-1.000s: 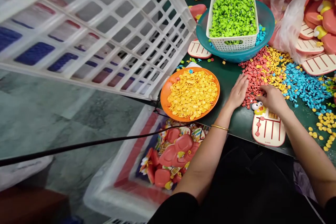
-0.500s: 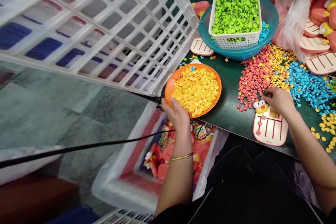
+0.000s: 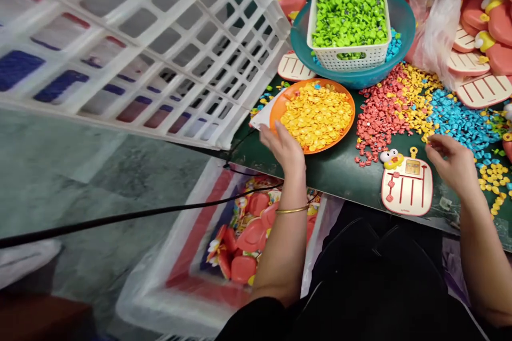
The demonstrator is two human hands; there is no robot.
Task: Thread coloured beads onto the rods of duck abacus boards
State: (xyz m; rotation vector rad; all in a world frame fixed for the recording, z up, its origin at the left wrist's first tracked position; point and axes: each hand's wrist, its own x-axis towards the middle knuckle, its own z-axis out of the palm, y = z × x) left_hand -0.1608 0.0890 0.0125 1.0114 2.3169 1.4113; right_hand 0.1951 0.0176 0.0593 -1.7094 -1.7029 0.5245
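Note:
An orange plate (image 3: 349, 129) heaped with small yellow pieces (image 3: 314, 112) sits near the table's edge. My left hand (image 3: 286, 153) is at its near-left rim, fingers stretched out and apart, not wrapped round it. My right hand (image 3: 454, 164) is just right of a flat cream toy board (image 3: 408, 192) with a red border, slots and a duck-like head (image 3: 392, 159) with bulging eyes. Several red pieces (image 3: 391, 184) sit in the board's left slot. My right fingers are curled together by the loose yellow and blue pieces; what they hold, if anything, is hidden.
A large white crate (image 3: 192, 53) stands tilted at the left. Behind the plate, a teal bowl (image 3: 406, 37) carries a white basket (image 3: 348, 61) of green pieces. Piles of red pieces (image 3: 380, 112) and blue pieces (image 3: 456, 117) spread rightward. A lined box (image 3: 180, 256) stands below the table edge.
The orange plate has moved right and farther onto the table, and my left hand's grip on its rim has loosened. My right hand has drawn rightward off the board, uncovering its top.

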